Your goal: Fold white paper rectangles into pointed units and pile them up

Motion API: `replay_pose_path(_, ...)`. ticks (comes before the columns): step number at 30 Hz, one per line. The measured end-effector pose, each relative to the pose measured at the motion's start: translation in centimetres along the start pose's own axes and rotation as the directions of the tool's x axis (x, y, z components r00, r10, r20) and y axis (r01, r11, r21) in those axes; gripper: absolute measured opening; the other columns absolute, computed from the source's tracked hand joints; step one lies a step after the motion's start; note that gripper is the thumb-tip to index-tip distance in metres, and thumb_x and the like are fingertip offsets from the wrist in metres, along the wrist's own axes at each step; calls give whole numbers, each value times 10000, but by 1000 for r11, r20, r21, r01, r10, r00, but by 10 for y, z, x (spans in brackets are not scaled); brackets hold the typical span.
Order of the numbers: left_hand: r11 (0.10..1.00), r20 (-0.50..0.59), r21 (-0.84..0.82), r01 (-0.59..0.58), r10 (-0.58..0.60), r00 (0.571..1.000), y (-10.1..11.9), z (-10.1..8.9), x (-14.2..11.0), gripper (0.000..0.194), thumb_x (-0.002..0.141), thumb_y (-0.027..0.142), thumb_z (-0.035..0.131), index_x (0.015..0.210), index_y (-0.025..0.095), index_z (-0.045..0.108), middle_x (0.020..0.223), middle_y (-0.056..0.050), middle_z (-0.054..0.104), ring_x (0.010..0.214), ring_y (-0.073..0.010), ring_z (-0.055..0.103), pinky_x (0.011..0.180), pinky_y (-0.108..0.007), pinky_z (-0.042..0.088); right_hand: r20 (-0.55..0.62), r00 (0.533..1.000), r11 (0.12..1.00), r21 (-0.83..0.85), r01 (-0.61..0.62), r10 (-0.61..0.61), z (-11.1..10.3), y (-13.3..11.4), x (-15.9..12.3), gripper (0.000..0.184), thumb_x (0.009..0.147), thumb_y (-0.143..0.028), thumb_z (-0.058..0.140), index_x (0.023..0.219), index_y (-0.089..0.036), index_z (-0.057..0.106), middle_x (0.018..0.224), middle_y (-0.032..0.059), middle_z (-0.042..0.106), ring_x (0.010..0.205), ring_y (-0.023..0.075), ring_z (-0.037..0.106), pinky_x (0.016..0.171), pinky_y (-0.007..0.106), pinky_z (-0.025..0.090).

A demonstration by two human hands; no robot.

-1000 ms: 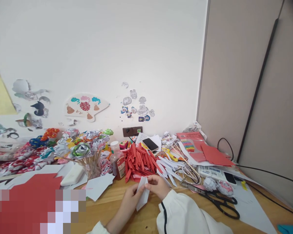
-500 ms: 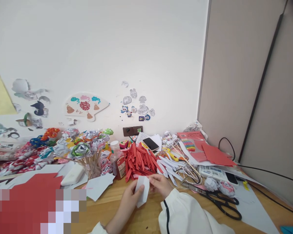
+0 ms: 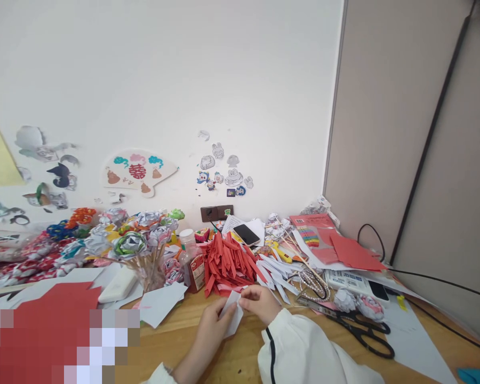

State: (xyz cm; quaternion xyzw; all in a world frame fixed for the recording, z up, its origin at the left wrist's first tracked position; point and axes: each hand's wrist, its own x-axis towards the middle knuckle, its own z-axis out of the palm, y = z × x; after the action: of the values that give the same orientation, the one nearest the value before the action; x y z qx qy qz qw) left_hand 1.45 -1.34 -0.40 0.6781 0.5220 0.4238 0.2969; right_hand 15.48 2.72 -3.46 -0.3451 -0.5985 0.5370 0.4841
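A small folded piece of white paper is held just above the wooden table, near its front. My left hand grips its left side, thumb on top. At the paper's upper right corner, the fingers of my right hand pinch the edge. Directly behind my hands lies a heap of folded red paper strips, with folded white paper strips beside it. To the right rest black-handled scissors.
Crumpled paper flowers and sticks in a cup stand at the left behind white paper sheets. A bottle, a phone, bead strings and red paper crowd the back and right.
The white paper has tilted and looks shorter now, and my right fingers have shifted slightly left along its upper edge. My left hand keeps its hold. The view has shifted slightly.
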Motion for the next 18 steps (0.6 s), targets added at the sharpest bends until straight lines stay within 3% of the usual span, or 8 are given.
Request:
replay_pose_path(9,999,37,48,-18,16,999,0,2,-1,317,696,392,447,600,122,582,552,-14,554,536,-147,461,487,-214,332,-60,998,981,-192,24,-36,0,-2,-1,203,556,-313,627,629,-134,565,557,-9,531,518,91,450,515,214,366)
replay_pose_path(18,998,27,68,14,-15,1000,-3,2,1,234,656,312,491,651,114,614,623,-43,622,598,-186,525,535,-237,380,22,999,992,-123,31,-28,1,-6,-3,273,661,-395,524,643,-125,560,516,-17,499,485,82,445,505,214,372)
